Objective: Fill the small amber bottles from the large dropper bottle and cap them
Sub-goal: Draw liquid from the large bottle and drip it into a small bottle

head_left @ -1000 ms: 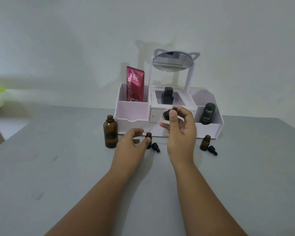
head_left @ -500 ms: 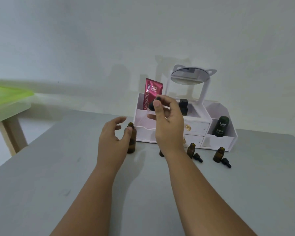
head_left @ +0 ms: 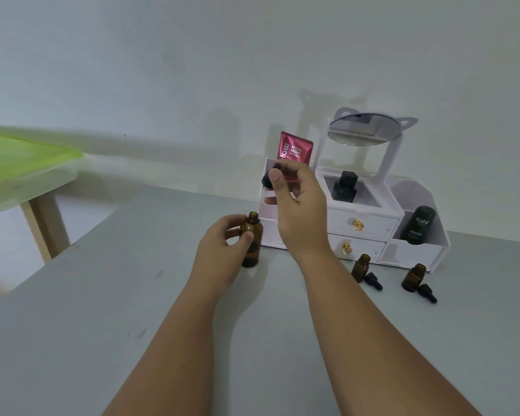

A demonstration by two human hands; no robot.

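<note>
The left hand [head_left: 222,244] was wrapped around the large dropper bottle [head_left: 251,243], thumb and fingers [head_left: 246,237] pinching its amber body while it stood upright and uncapped on the grey surface [head_left: 117,310], just in front of the left end of the white organiser [head_left: 412,253]. The right hand [head_left: 300,211] was raised above and slightly right of that bottle, its thumb and forefinger pressed on the black dropper cap [head_left: 269,178]; the pipette below the cap was hidden by the hand. Two small amber bottles stood open on the surface before the organiser's drawers: the nearer small bottle [head_left: 360,267], with a black cap [head_left: 373,280] lying on its side just beside it, and the farther small bottle [head_left: 414,277], likewise with a black cap [head_left: 427,293] lying close by. Within the organiser, a red sachet [head_left: 294,148] stood in the left compartment, a black square-capped bottle [head_left: 347,186] in the centre tray beneath the tilted round mirror [head_left: 364,130], and a dark green container [head_left: 419,225] marked "Kahf" in the right compartment. A green-topped side table [head_left: 18,163] stood at the far left, apart from the grey surface.
</note>
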